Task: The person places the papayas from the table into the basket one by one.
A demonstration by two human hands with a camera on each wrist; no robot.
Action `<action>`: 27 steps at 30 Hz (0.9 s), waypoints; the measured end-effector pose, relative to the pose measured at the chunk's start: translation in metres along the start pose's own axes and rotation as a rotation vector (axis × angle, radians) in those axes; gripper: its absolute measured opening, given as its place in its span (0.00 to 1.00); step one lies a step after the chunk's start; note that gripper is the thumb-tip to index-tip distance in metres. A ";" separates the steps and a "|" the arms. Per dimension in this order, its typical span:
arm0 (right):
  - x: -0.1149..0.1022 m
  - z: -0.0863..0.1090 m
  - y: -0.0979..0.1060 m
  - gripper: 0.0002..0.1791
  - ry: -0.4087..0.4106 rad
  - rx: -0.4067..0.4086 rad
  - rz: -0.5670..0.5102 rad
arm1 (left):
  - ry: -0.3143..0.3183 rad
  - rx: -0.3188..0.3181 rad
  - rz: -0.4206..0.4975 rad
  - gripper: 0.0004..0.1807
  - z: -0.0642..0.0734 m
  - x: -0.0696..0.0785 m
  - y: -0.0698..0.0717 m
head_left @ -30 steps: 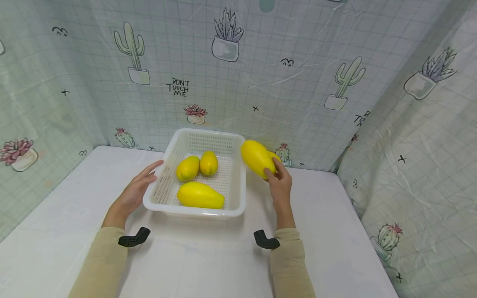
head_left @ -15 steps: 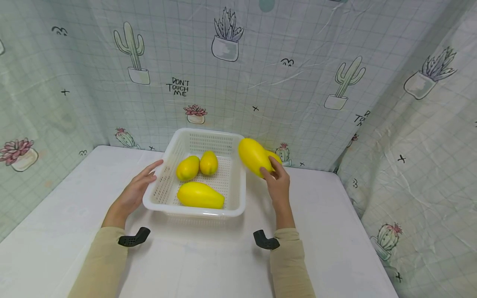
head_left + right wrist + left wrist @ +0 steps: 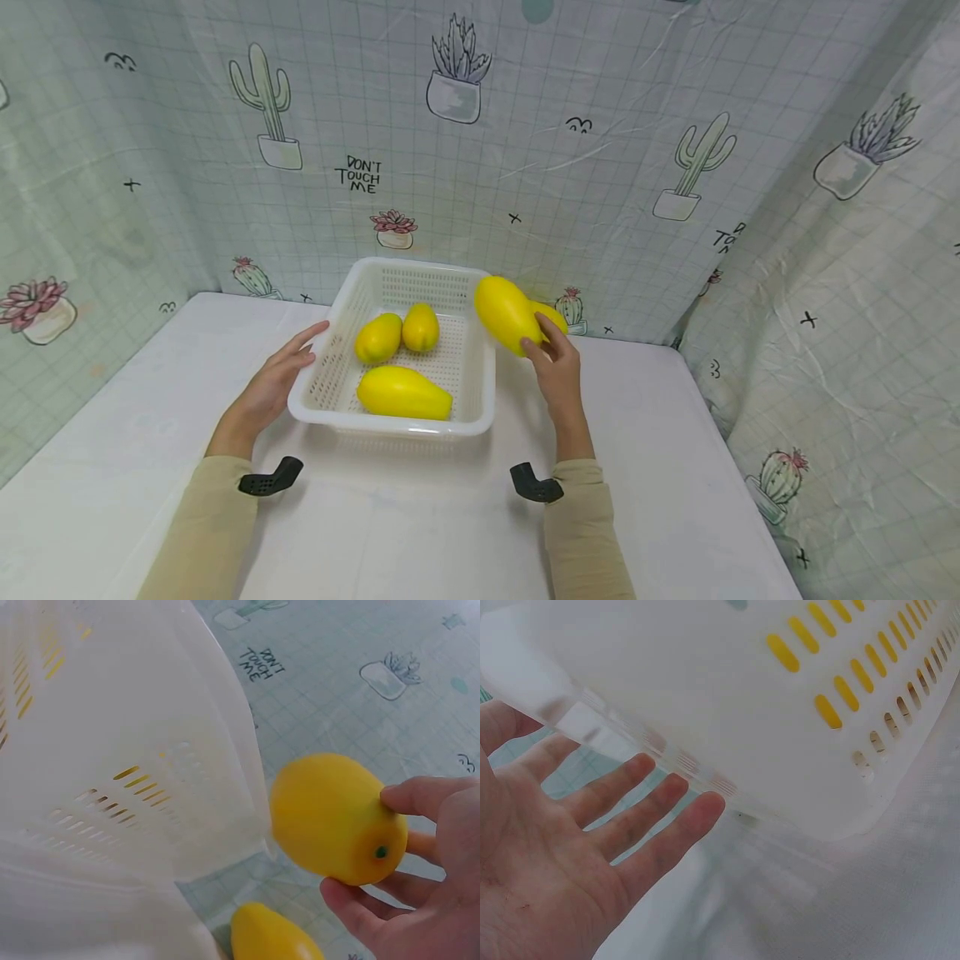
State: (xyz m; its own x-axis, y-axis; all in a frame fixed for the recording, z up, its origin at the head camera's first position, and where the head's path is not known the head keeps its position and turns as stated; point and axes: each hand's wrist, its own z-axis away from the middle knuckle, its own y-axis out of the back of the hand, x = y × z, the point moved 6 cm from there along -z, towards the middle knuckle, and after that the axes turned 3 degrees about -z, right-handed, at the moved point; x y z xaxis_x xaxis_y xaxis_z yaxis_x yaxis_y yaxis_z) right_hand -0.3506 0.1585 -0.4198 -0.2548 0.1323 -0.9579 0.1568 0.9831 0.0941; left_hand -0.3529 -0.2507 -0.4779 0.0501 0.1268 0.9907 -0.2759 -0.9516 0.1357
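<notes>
A white plastic basket [image 3: 472,375] with slotted walls stands on the table. In it lie a long yellow papaya [image 3: 403,393] near the front and two smaller-looking yellow fruits [image 3: 378,338] side by side behind it. My left hand [image 3: 272,387] is at the basket's left side, its fingers extended and touching the wall near the rim; the left wrist view shows the open palm [image 3: 547,855]. With thumb and fingers, my right hand [image 3: 558,371] grips another yellow papaya [image 3: 504,312] by one end, tilted over the basket's right rim. In the right wrist view its dark stem spot faces the palm.
Another yellow fruit [image 3: 551,315] lies on the table right of the basket, partly hidden behind the held papaya. A patterned cloth [image 3: 517,167] hangs close behind the basket and along both sides. The white tabletop [image 3: 390,517] extends in front.
My right hand has moved slightly left with the papaya, bringing its far end over the basket's right rim. The left hand and the basket have not moved.
</notes>
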 end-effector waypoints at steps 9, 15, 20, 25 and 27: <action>-0.004 0.002 -0.005 0.29 0.002 -0.026 -0.003 | 0.012 0.012 0.009 0.27 0.000 0.001 0.000; -0.028 0.013 -0.010 0.30 -0.028 -0.061 -0.010 | -0.005 0.001 -0.019 0.28 0.000 0.001 0.001; -0.035 0.016 -0.012 0.31 -0.040 -0.076 -0.005 | 0.002 0.008 -0.004 0.28 0.001 0.001 -0.001; -0.036 0.016 -0.014 0.31 -0.038 -0.083 0.000 | -0.002 0.002 -0.006 0.29 0.002 0.002 -0.002; -0.037 0.016 -0.015 0.32 -0.039 -0.087 0.003 | 0.000 0.005 -0.003 0.29 0.002 0.003 -0.002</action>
State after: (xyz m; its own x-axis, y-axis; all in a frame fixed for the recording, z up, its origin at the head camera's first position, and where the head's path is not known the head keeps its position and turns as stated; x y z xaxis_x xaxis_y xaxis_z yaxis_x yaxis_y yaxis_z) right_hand -0.3281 0.1371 -0.3899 -0.2166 0.1323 -0.9673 0.0733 0.9902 0.1190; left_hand -0.3507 -0.2493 -0.4756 0.0507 0.1297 0.9903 -0.2711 -0.9525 0.1386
